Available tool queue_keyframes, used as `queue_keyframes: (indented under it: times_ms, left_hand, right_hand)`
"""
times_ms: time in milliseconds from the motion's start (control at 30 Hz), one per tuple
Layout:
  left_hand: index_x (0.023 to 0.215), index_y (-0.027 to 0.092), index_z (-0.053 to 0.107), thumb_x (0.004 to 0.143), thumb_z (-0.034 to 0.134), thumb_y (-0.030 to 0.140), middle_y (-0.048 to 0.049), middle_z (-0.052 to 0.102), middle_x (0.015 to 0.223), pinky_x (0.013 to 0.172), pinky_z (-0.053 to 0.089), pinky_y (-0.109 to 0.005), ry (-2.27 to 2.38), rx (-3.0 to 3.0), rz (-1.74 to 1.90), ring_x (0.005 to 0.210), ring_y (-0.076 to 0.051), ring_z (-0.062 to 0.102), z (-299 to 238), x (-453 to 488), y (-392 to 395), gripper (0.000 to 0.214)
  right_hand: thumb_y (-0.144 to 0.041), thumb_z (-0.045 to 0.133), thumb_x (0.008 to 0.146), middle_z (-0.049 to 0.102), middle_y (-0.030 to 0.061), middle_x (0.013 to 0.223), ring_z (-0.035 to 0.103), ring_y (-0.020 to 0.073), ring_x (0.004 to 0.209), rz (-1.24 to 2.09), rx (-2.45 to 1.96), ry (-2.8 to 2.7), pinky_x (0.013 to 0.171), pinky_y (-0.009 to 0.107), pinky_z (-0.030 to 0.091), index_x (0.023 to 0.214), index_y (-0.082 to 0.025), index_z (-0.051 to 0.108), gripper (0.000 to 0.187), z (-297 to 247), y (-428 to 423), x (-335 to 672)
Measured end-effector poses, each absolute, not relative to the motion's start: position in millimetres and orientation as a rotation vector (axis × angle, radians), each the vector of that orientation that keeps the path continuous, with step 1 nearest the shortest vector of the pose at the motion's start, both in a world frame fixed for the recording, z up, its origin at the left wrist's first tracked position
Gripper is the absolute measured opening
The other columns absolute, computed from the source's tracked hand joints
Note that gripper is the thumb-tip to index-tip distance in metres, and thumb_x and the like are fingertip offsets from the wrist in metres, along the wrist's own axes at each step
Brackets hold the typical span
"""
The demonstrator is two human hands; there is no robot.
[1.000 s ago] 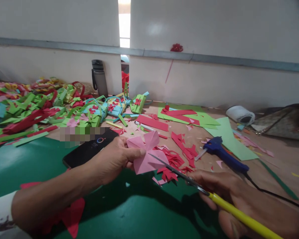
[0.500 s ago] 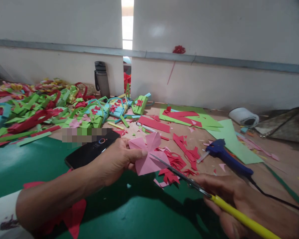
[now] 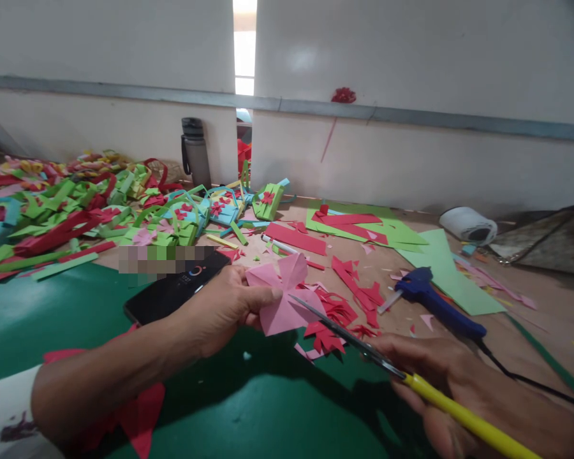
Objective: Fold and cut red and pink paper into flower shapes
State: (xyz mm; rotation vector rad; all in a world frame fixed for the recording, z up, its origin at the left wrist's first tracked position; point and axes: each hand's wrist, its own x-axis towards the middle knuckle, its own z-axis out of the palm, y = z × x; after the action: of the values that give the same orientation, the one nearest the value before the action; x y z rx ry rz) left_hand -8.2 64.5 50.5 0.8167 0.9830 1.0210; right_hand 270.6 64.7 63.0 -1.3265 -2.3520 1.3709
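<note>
My left hand (image 3: 239, 296) pinches the left side of a pink paper flower (image 3: 287, 312) with creased petals, thumb on top near the centre. In my right hand (image 3: 435, 376) are scissors (image 3: 349, 335) with a yellow handle. Their blades look closed, and the pointed tip lies at the flower's middle, over the paper; whether it presses on it I cannot tell. Below and right of the flower lie cut red paper pieces (image 3: 332, 315). A black phone (image 3: 172, 296) rests on the green surface behind my left wrist.
A blue glue gun (image 3: 440, 303) with a black cord lies at right, beside light green sheets (image 3: 452, 271). Folded paper pieces (image 3: 76, 217) are heaped at left. A grey bottle (image 3: 197, 153) stands by the white wall. A white roll (image 3: 467, 225) and a bag (image 3: 548, 236) lie at far right.
Almost nothing differs. The flower and the scissors' tip have shifted very slightly; both hands keep their hold.
</note>
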Motion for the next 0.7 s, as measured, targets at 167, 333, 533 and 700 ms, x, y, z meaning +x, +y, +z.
queue_keyframes:
  times_ms: [167,333,533,700]
  left_hand:
    - [0.066,0.015,0.06,0.069,0.065,0.008,0.0043,0.062,0.056,0.044,0.045,-0.014,0.98,0.814,1.029,0.048,-0.007,0.059,51,-8,63,0.01]
    - [0.067,0.015,0.06,0.069,0.065,0.009,0.0031,0.064,0.061,0.045,0.047,-0.015,0.995,0.818,1.022,0.05,-0.008,0.06,52,-8,63,0.008]
    - [0.069,0.016,0.061,0.07,0.066,0.01,0.0033,0.063,0.059,0.044,0.045,-0.014,0.983,0.814,1.035,0.05,-0.008,0.06,50,-8,63,0.007]
    - [0.069,0.015,0.061,0.07,0.066,0.01,0.0036,0.06,0.056,0.045,0.046,-0.015,0.974,0.83,1.032,0.048,-0.007,0.058,52,-7,62,0.006]
  right_hand:
    - [-0.016,0.062,0.062,0.07,-0.0001,0.093,0.062,0.0253,0.084,1.431,-1.357,-2.368,0.074,0.029,0.047,0.108,-0.026,0.068,0.047,74,65,257]
    - [-0.017,0.064,0.063,0.069,-0.0033,0.085,0.059,0.0223,0.079,1.449,-1.357,-2.367,0.064,0.025,0.043,0.102,-0.027,0.069,0.04,79,63,253]
    - [-0.018,0.067,0.062,0.067,-0.0037,0.072,0.056,0.0184,0.064,1.405,-1.421,-2.371,0.056,0.024,0.04,0.087,-0.026,0.069,0.027,85,59,251]
    - [-0.02,0.069,0.06,0.071,-0.0031,0.083,0.061,0.0203,0.071,1.185,-1.356,-2.408,0.057,0.022,0.045,0.097,-0.029,0.07,0.039,68,61,266]
